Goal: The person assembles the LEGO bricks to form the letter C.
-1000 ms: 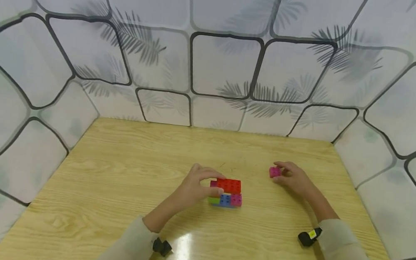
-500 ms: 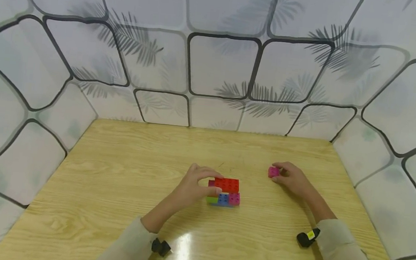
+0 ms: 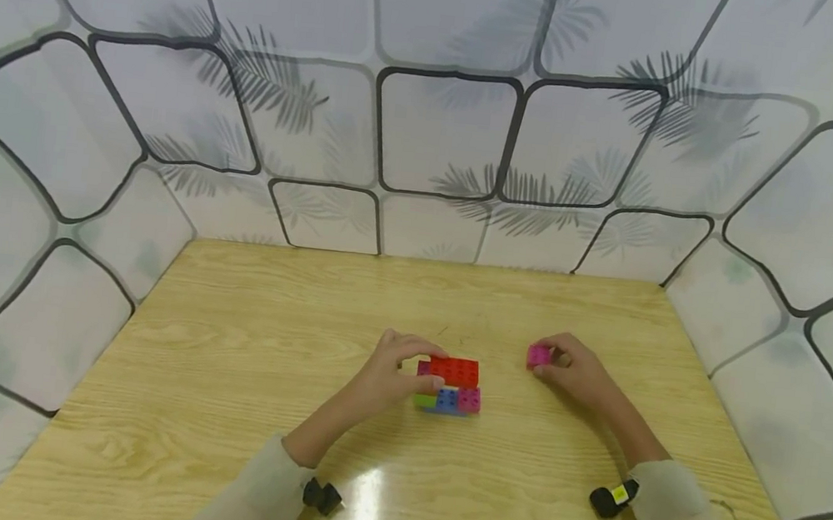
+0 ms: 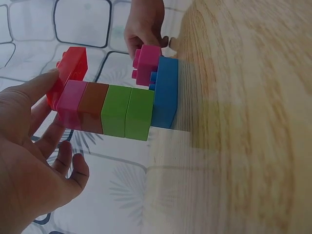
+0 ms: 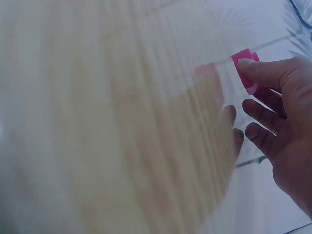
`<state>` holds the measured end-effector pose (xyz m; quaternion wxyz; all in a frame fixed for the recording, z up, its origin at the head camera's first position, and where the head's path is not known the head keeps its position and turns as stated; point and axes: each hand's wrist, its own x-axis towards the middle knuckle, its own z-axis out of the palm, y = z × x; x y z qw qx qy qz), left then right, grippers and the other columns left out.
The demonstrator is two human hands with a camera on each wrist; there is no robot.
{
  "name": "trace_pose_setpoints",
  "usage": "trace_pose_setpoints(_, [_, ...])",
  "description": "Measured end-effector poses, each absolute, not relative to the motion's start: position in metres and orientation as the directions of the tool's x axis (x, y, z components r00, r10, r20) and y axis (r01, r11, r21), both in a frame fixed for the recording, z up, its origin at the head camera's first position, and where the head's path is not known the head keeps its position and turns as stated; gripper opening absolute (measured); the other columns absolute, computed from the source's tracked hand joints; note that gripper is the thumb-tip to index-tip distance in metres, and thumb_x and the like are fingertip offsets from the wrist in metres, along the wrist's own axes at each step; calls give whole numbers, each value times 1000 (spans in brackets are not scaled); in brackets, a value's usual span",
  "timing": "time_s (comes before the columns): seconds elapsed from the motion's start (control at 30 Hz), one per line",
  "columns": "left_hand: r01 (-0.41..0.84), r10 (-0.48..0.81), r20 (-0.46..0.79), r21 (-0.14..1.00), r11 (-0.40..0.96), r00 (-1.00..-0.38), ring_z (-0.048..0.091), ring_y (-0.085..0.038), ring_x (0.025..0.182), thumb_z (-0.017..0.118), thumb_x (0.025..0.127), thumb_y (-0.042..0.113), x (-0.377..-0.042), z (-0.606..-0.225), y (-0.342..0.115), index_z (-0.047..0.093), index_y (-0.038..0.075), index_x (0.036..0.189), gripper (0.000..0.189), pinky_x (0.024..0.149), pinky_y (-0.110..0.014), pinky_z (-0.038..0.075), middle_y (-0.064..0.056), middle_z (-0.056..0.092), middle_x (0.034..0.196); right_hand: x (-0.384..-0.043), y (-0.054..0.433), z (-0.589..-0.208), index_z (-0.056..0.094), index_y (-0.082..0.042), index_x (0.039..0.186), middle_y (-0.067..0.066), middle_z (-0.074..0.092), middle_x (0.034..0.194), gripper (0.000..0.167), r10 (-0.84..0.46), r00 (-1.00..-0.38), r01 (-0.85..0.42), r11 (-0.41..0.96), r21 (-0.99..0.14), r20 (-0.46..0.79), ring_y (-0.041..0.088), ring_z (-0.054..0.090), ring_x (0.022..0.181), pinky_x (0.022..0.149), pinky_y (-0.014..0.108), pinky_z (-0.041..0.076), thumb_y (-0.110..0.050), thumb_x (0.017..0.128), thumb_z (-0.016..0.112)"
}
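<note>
In the head view my left hand (image 3: 394, 375) reaches round a build of toy bricks on the table. Thumb and forefinger hold its red top brick (image 3: 455, 372). From the side, in the left wrist view, pink, brown and two green bricks (image 4: 117, 112) form a column under the red brick (image 4: 73, 70). A long blue brick (image 4: 166, 92) is at the bottom, with a pink brick (image 4: 147, 65) on its far end. My right hand (image 3: 577, 372) pinches a small loose pink brick (image 3: 538, 356) to the right of the build; the right wrist view shows this pink brick (image 5: 245, 70) above the table.
Everything stands on a glossy wood-grain table (image 3: 267, 321). A patterned wall covering (image 3: 444, 129) rises behind it and along both sides. Black devices (image 3: 322, 497) are strapped at both wrists.
My right hand has brought the small pink brick slightly left and nearer to me. The left hand and the build have stayed in place; a slight shift of the head view shows.
</note>
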<state>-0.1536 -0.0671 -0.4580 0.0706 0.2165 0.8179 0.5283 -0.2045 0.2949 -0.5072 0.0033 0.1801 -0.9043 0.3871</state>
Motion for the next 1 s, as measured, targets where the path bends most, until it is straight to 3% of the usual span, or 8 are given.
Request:
trace_pose_setpoints(0.23, [287, 440, 119, 896, 338, -890, 37, -37, 106, 79, 87, 40, -152, -458, -67, 71, 35, 120, 34, 75, -37, 33, 17, 63, 126, -189, 276, -500, 62, -9, 127, 9, 62, 116, 36, -335, -939, -291, 640, -711, 84, 23, 59, 101, 80, 33, 50, -23, 94, 73])
trace_pose_setpoints(0.43, [293, 449, 127, 900, 323, -884, 36, -36, 106, 78, 88, 39, -152, -458, -67, 70, 34, 121, 34, 76, -38, 32, 16, 63, 126, -176, 260, -491, 61, -8, 129, 13, 62, 123, 37, -405, -906, -357, 568, -742, 126, 20, 62, 99, 77, 27, 52, -16, 95, 72])
trace_pose_setpoints(0.6, [292, 455, 127, 904, 313, -881, 36, -34, 107, 77, 89, 38, -153, -460, -66, 70, 30, 124, 36, 78, -37, 31, 15, 63, 127, -167, 250, -488, 60, -7, 130, 11, 60, 121, 39, -429, -883, -409, 509, -757, 190, 14, 61, 95, 75, 24, 51, -10, 93, 72])
trace_pose_setpoints(0.77, [292, 455, 125, 902, 318, -882, 36, -35, 109, 77, 89, 39, -152, -460, -66, 70, 26, 126, 40, 79, -38, 32, 15, 62, 129, -158, 239, -484, 58, -8, 133, 8, 59, 122, 41, -422, -889, -381, 475, -793, 175, 12, 59, 95, 76, 23, 51, -13, 94, 72])
trace_pose_setpoints(1.0, [328, 459, 147, 880, 344, -876, 39, -36, 107, 78, 88, 39, -154, -458, -66, 69, 25, 127, 42, 77, -36, 33, 14, 63, 129, -148, 227, -482, 64, -14, 124, 4, 62, 115, 34, -427, -877, -411, 437, -800, 218, 13, 59, 90, 73, 25, 52, -13, 92, 74])
